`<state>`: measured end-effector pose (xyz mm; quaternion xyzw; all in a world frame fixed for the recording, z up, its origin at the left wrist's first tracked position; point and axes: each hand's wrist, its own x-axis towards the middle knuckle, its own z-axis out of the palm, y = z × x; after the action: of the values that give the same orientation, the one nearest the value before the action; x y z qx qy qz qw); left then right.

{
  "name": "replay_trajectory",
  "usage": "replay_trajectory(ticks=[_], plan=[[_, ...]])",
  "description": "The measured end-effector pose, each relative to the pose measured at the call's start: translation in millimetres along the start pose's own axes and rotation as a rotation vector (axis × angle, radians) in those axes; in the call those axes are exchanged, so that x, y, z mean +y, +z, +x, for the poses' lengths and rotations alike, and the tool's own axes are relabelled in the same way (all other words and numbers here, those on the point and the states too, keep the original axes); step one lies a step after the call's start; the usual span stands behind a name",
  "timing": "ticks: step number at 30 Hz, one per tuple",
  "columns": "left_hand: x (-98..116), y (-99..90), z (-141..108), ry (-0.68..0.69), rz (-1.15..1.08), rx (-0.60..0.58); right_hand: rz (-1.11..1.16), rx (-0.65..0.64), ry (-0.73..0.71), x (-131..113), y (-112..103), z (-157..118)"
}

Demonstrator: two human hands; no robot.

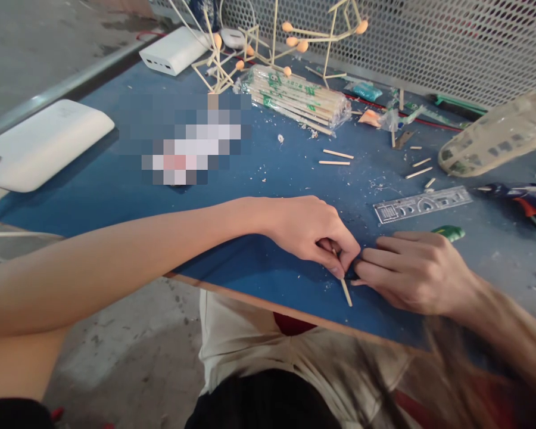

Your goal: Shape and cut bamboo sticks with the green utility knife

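My left hand (317, 232) pinches a thin wooden stick (347, 293) between thumb and fingers, its lower end slanting toward the table's front edge. Close beside it, my right hand (411, 271) is closed in a fist. A green handle (449, 233) shows past its far side and a small dark tip by the stick, which looks like a utility knife, mostly hidden by the fingers. Just beyond the right hand lies a clear stencil ruler (422, 204). Two short cut sticks (335, 162) lie farther back on the blue tabletop (232, 179).
At the back are a stick frame with orange balls (302, 44) and a wrapped stick bundle (295, 95). White power banks (174, 50) and a white device (49, 143) stand left. A glue gun (522, 196) and a clear plastic container (500, 134) lie right. Shavings are scattered about.
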<state>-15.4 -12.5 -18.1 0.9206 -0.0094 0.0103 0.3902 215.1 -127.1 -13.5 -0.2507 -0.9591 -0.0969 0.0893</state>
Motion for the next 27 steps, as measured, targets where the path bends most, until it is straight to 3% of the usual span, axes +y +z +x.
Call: replay_trajectory(ticks=[8,13,18,24,27], plan=[[0.9,-0.2,0.7,0.010,0.000,-0.009,-0.020,0.006,0.000,-5.2,2.7,3.3],[-2.3,-2.5,1.4,0.000,-0.024,-0.007,-0.035,0.114,0.046,-1.1,13.8,-1.2],[-8.4,-4.9,3.2,0.049,-0.197,-0.024,-0.114,0.226,0.204,29.5,5.3,-9.8],[0.5,-13.0,12.9,-0.068,-0.103,-0.093,-0.217,0.370,0.550,69.3,-25.6,-0.8],[6.8,-26.4,21.4,-0.100,-0.039,-0.064,-0.159,0.434,0.724,80.2,-32.3,7.5]])
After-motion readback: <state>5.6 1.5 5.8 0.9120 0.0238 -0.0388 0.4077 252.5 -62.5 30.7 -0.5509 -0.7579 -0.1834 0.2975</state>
